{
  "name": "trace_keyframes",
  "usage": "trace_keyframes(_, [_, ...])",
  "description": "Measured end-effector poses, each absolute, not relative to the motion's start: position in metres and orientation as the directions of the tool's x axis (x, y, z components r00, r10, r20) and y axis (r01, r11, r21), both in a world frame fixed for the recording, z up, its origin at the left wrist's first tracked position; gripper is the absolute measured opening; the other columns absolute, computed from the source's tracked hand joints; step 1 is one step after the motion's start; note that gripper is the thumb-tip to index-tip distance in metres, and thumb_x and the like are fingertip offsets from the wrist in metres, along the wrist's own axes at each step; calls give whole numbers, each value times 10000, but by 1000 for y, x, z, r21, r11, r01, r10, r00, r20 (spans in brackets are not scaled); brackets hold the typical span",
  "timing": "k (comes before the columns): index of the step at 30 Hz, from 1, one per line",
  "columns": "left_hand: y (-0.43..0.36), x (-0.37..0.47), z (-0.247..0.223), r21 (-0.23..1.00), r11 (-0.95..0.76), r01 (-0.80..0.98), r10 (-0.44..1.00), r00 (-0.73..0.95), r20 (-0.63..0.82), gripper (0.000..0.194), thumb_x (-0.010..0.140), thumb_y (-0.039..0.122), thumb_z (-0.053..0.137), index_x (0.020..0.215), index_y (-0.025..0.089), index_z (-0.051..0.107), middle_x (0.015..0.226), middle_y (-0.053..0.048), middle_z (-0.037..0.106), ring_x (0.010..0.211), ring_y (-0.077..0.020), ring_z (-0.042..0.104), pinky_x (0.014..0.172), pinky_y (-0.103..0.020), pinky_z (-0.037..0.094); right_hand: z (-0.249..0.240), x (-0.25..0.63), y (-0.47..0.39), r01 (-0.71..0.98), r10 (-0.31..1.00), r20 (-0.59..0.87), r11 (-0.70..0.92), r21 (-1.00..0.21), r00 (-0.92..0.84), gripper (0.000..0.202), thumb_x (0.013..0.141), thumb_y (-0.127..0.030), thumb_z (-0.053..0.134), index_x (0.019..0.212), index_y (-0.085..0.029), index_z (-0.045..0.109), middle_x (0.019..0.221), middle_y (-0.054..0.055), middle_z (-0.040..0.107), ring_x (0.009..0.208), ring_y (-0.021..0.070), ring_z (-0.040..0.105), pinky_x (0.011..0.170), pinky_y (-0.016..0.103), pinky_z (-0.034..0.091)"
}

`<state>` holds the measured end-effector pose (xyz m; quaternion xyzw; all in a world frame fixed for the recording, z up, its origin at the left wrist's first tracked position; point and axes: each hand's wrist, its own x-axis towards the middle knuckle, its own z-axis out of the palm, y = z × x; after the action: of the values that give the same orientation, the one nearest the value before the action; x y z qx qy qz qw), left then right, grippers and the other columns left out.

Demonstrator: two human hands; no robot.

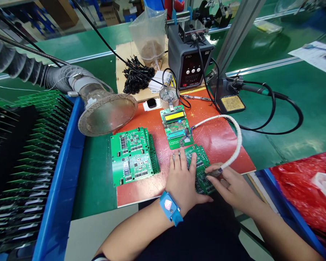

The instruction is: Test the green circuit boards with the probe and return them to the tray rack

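Pinching a dark probe [215, 173] between thumb and fingers, a worker's right hand [232, 186] holds it at the right side of a green circuit board [199, 161]; whether its tip meets the board cannot be told, as the fingers cover it. The left hand [183, 179], banded at the wrist by a blue strap [170, 208], lies palm down over the board's left part, its fingers extended, slightly spread and grasping nothing, their tips close to the lower edge of a tester [174, 127] with a lit yellow display. The board lies at the near edge of a red mat [141, 195], just below the tester and in front of the worker's dark clothing. A white cable [238, 137] arcs from the tester round to the probe. To the left, a stack [136, 163] of similar boards sits partly on the mat, below the round mouth of a fume duct [107, 114]. More boards stand in rows in a blue bin [61, 181] at far left. Behind the tester are a tin [168, 99], a heap of black leads [137, 78] and a soldering station [190, 59], with a yellow sponge [232, 104] to its right.
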<state>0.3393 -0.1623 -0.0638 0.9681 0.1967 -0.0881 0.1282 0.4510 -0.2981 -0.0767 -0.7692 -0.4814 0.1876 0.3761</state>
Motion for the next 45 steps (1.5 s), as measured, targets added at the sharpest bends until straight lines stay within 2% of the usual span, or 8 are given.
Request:
trace_keyframes(19, [-161, 340, -64, 219, -886, 408, 359, 904, -233, 1340, 427, 844, 649, 1496, 148, 239, 1557, -235, 193, 1422, -451, 163, 1150, -569, 153, -77, 451, -297, 583, 878, 57, -266, -767, 475, 124, 909, -234, 505, 1025, -231, 550, 936, 50, 660, 834, 179, 657, 736, 311, 563])
trace_keyframes(32, [-161, 340, -63, 224, -888, 402, 351, 906, -237, 1345, 429, 844, 648, 1495, 135, 238, 1553, -267, 163, 1421, -456, 156, 1148, -574, 153, -79, 451, -297, 591, 878, 72, -256, -765, 474, 138, 907, -211, 519, 1039, -239, 541, 945, 30, 649, 847, 157, 648, 752, 281, 549])
trace_keyframes(40, [-161, 340, -67, 233, -885, 402, 355, 909, -218, 1337, 424, 842, 651, 1492, 141, 257, 1550, -232, 218, 1423, -455, 148, 1150, -577, 149, -81, 452, -297, 592, 880, 76, -249, -767, 469, 146, 909, -200, 518, 1049, -243, 528, 953, 22, 642, 850, 143, 643, 750, 260, 543])
trace_keyframes(45, [-161, 340, -66, 234, -884, 406, 357, 907, -224, 1351, 416, 832, 667, 1496, 142, 241, 1554, -242, 194, 1422, -456, 151, 1146, -584, 151, -79, 452, -297, 603, 883, 89, -238, -762, 461, 152, 907, -190, 519, 1049, -244, 529, 946, 15, 637, 848, 136, 639, 748, 247, 539])
